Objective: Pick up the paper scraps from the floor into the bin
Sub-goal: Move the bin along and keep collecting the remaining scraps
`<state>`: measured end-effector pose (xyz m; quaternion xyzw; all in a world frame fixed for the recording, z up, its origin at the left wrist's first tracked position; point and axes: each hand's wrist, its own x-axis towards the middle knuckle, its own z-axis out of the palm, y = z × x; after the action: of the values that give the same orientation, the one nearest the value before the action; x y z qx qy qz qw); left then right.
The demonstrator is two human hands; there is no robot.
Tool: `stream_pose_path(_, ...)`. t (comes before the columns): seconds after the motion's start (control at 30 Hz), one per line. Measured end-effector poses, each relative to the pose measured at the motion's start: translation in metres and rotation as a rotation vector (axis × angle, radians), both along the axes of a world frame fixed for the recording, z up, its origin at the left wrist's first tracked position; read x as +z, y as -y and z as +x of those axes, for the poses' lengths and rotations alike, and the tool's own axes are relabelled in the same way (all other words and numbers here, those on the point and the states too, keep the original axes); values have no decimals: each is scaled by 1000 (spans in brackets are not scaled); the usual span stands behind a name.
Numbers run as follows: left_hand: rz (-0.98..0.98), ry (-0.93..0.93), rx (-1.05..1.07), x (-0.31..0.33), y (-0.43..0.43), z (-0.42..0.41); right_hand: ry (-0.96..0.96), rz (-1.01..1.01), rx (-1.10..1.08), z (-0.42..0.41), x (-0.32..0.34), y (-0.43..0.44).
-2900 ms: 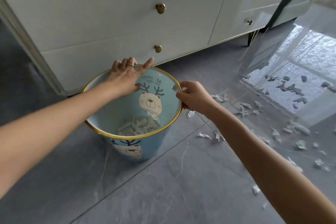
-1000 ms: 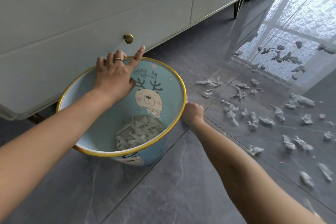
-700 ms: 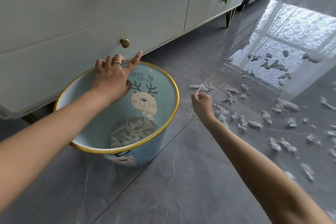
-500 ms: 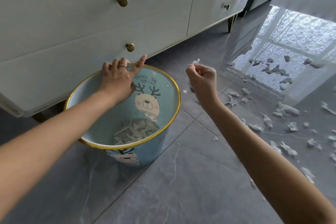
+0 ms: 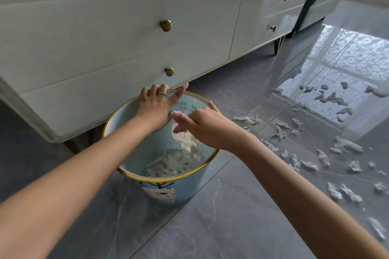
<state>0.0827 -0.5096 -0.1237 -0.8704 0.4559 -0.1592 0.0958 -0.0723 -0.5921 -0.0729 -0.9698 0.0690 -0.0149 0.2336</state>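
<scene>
Floor (image 5: 210, 227) is bearing many paper scraps (image 5: 309, 165); I'm hovering my spread, empty right hand (image 5: 206, 130) over the part-filled bin (image 5: 189, 187), left hand (image 5: 154, 107) gripping its rim.

**Hidden, cut and blurred parts around the bin**

The left hand (image 5: 156, 109) lay over the far edge of the light-blue round bin with a gold rim (image 5: 189, 185), so this piece of rim and the tips of the bent fingers were hidden. The right hand (image 5: 207, 128) covered most of the white bear drawing (image 5: 183, 135) on the inner wall, and its fingertips (image 5: 175, 114) were blurred. The torn white paper scraps inside the bin (image 5: 174, 162) looked soft, and single pieces could not be told apart. The white paper scraps on the grey floor (image 5: 311, 165) became smeared near the right edge. The long white drawer cabinet with brass knobs (image 5: 105, 33) was cut off at the left and at the top. The left forearm (image 5: 73, 174) and the right forearm (image 5: 294, 191) ran out at the lower edges.
</scene>
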Motion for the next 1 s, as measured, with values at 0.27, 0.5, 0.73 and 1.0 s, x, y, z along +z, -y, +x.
stream_pose_path(0.27,-10,-88,25,3,0,-3,389,129,-444,-34,-27,12)
stream_pose_path(0.5,-46,-120,37,5,-5,-12,150,797,-627,-43,-25,12)
stream_pose_path(0.73,-132,-184,-8,6,13,-42,124,864,-636,-85,-21,25)
stream_pose_path(1.0,-263,-215,34,8,51,-85,121,961,-557,-154,-45,90)
